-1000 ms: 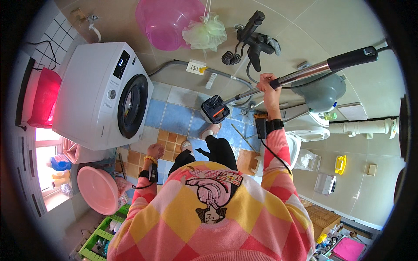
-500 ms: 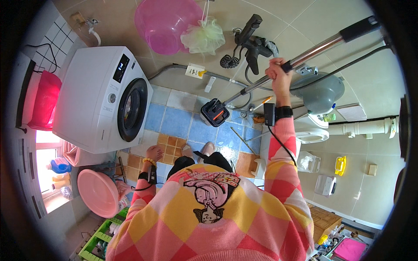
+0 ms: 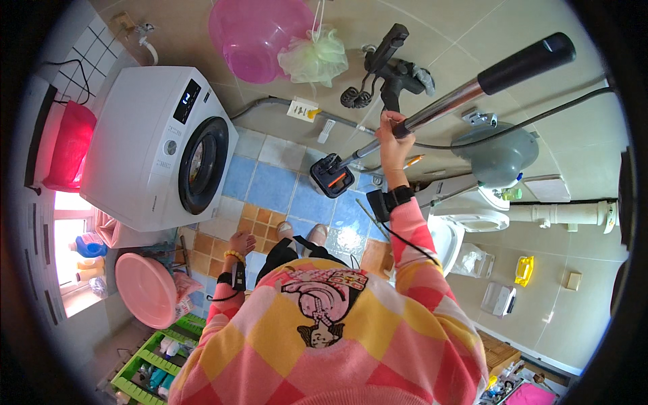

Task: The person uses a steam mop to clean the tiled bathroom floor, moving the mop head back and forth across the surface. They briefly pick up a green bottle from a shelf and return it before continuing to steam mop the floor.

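Observation:
My right hand (image 3: 395, 142) is closed round the metal pole of a long-handled mop (image 3: 445, 104). The pole slants from a thick black grip at the upper right down to a black, square mop head (image 3: 331, 177) with an orange strip, over the blue floor tiles. What lies under that head is partly hidden. My left hand (image 3: 243, 243) hangs low at my side with nothing visible in it, its fingers loosely bent and apart. My feet (image 3: 317, 234) are on the floor just below the mop head.
A white washing machine (image 3: 145, 148) stands at left. A black shower tap (image 3: 398, 74) and a pink basin (image 3: 260, 40) are on the far wall. At right are a toilet (image 3: 472, 219) and a grey-green basin (image 3: 496, 148). A pink tub (image 3: 145, 290) and green crates (image 3: 148, 364) sit lower left.
My right hand has moved left and slightly nearer with the mop's pole, and the black grip end has swung left into fuller view. The mop head stays about where it was.

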A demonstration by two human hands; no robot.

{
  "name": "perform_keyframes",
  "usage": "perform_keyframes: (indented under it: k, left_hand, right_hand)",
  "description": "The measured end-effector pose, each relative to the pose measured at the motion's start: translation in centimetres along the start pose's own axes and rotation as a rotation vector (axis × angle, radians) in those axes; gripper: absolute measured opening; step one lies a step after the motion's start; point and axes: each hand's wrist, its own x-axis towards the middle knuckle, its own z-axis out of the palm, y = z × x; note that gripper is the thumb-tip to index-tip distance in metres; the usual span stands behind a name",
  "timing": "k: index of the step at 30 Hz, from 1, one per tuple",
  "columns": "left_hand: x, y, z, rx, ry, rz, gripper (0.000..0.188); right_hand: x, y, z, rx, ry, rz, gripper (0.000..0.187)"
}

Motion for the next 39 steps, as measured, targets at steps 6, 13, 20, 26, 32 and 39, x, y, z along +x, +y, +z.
perform_keyframes:
  k: [6,13,20,26,32,39]
  left_hand:
    - [-0.6,0.7,-0.5,0.032,-0.015,0.040,0.021]
    - [0.1,-0.1,-1.2,0.026,0.042,0.018,0.021]
    - [0.4,-0.2,-1.6,0.016,-0.022,0.065,0.025]
    - [0.0,0.6,-2.1,0.066,0.017,0.070,0.024]
    - [0.5,0.1,-2.0,0.002,-0.013,0.029,0.021]
    - [1.0,-0.1,-1.5,0.036,-0.005,0.053,0.020]
  right_hand:
    - [4.6,-10.0,1.6,0.070,0.046,-0.207,0.016]
    - [2.8,-16.9,-1.0,0.045,0.118,-0.312,0.015]
    - [-0.1,1.1,5.4,0.008,0.008,-0.115,0.008]
    - [5.3,-15.1,2.4,0.065,0.019,-0.377,0.015]
    - [3.0,-18.5,0.7,0.158,0.031,-0.390,0.011]
    - [-0.5,0.3,5.7,-0.077,-0.016,-0.100,0.007]
